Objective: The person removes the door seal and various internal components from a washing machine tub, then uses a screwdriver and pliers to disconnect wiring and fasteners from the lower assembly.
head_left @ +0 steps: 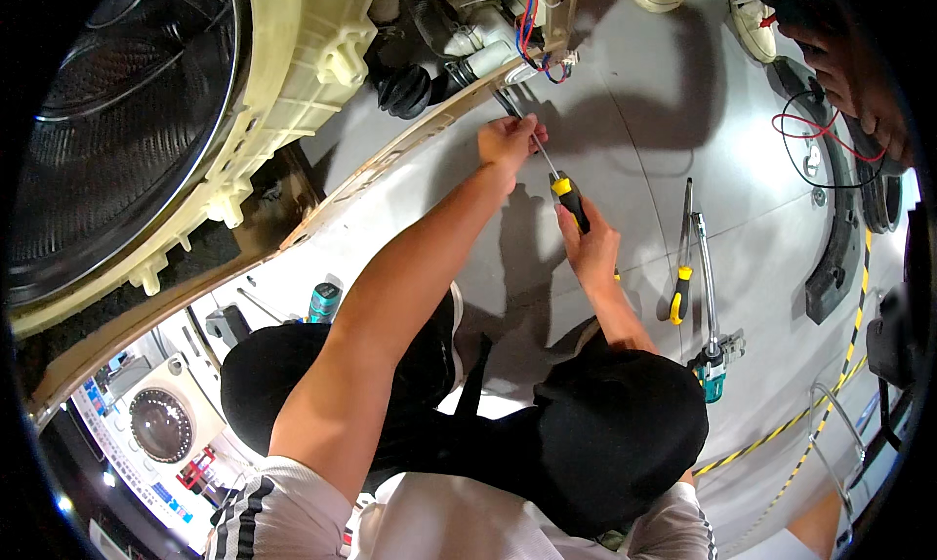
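My right hand [591, 248] is wrapped round the black and yellow handle of a screwdriver [568, 204]. Its thin metal shaft points up and left toward my other hand. My left hand [508, 144] is closed by the screwdriver's tip, beside the lower frame edge [429, 121] of an opened washing machine. A dark, narrow piece [506, 101] runs from that edge to my left fingers. What those fingers grip is hidden, and so is the screwdriver's very tip. Red and blue wires [528, 23] hang just above, at the frame's corner.
The cream tub with its steel drum [127, 101] fills the upper left. On the floor at right lie a second screwdriver [681, 292] and a long-necked teal power tool [713, 375]. Beyond are a curved dark part [835, 238], another person's hand [854, 87] and shoes [752, 28].
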Motion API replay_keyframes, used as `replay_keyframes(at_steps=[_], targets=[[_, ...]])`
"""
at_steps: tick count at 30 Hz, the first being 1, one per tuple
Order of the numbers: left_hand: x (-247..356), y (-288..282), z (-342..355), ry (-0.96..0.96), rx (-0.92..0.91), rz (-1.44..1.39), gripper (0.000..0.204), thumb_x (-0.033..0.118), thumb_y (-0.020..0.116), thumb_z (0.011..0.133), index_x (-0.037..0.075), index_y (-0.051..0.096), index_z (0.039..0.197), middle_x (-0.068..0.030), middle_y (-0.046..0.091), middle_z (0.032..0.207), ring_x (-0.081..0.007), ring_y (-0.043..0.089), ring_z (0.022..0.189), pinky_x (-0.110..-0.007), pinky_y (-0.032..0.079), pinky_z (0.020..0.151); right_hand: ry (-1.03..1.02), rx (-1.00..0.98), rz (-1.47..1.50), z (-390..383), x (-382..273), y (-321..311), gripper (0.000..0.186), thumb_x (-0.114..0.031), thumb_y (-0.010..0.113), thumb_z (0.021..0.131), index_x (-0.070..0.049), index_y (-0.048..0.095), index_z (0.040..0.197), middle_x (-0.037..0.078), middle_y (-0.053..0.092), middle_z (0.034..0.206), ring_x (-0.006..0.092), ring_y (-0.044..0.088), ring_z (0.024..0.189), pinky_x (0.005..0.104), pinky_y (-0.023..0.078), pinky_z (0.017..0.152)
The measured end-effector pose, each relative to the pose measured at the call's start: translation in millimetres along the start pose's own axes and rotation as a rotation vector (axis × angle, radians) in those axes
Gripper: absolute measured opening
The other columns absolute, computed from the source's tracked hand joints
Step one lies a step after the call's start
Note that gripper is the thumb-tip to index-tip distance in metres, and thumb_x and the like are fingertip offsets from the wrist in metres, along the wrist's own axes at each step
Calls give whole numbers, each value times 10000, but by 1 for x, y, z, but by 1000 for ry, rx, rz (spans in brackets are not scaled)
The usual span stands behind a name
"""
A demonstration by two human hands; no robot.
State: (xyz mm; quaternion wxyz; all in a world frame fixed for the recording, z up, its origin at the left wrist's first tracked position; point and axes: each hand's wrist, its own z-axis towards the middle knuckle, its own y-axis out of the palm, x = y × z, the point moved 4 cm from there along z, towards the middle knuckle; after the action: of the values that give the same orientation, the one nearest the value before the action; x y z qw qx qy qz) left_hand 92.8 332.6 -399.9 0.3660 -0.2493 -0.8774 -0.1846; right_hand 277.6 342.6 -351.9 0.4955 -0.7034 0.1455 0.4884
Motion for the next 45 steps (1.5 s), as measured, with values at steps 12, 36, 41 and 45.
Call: replay_keyframes(at_steps=[12, 36, 41, 45], targets=[[-4, 1, 1, -48, 9, -259, 149, 116, 514, 904, -26, 558, 897, -129, 631, 834, -219, 636, 747, -319, 534, 695, 1125, -486, 1512, -30, 32, 17, 440, -427, 487, 902, -116, 478, 1214, 8, 441, 526, 95, 281, 298, 226, 228, 280], [7, 14, 8, -143, -24, -179, 195, 168, 498, 922, -17, 552, 895, -152, 639, 841, -254, 644, 748, -370, 544, 672, 301, -24, 410, -25, 15, -1, 378, -279, 632, 844, -47, 516, 1119, -1, 413, 539, 101, 414, 437, 238, 343, 397], [-22, 2, 24, -77, -140, -297, 192, 169, 496, 919, 8, 573, 849, -141, 637, 827, -250, 639, 733, -383, 541, 676, 1176, -426, 1626, -34, 20, 10, 514, -519, 453, 879, -65, 540, 1103, 1, 411, 531, 89, 345, 371, 212, 293, 351], [-17, 6, 14, -102, -52, -325, 185, 170, 587, 874, -12, 575, 841, -130, 638, 789, -232, 648, 719, -342, 557, 619, 1120, -455, 1624, -40, 27, 15, 407, -444, 467, 911, -74, 532, 1068, -27, 410, 520, 66, 326, 347, 198, 269, 319]])
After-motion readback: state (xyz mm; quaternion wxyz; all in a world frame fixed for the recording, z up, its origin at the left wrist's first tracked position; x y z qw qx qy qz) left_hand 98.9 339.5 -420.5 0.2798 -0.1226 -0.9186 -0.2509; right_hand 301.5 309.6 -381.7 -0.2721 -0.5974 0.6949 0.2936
